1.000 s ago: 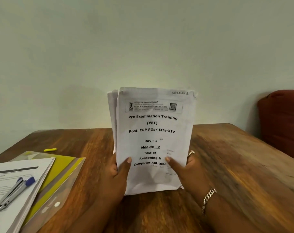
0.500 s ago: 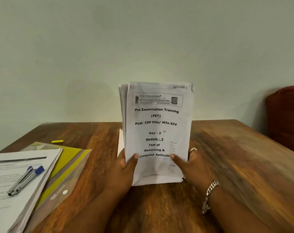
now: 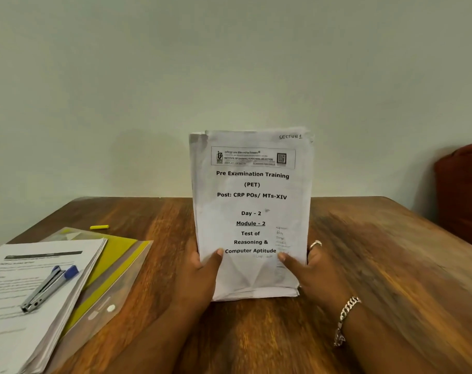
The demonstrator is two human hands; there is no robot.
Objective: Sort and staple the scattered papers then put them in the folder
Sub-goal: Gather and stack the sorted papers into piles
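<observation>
A bundle of white printed papers (image 3: 252, 201) stands upright on its bottom edge on the wooden table (image 3: 378, 265), front page facing me. My left hand (image 3: 199, 276) grips its lower left side, thumb on the front page. My right hand (image 3: 310, 271) grips the lower right side the same way. At the left lies a second stack of papers (image 3: 21, 306) with a silver and blue stapler (image 3: 47, 288) resting on top. Under that stack is a clear and yellow plastic folder (image 3: 113, 268) with a snap button.
A small yellow object (image 3: 99, 227) lies on the table behind the folder. A dark red cushion or chair back (image 3: 461, 195) stands at the right edge. A plain pale wall runs behind the table's far edge.
The upright bundle has been squared up between both hands: its sheets sit more evenly and its bottom edge rests on the table. The view shifted slightly; both hands keep their hold.
</observation>
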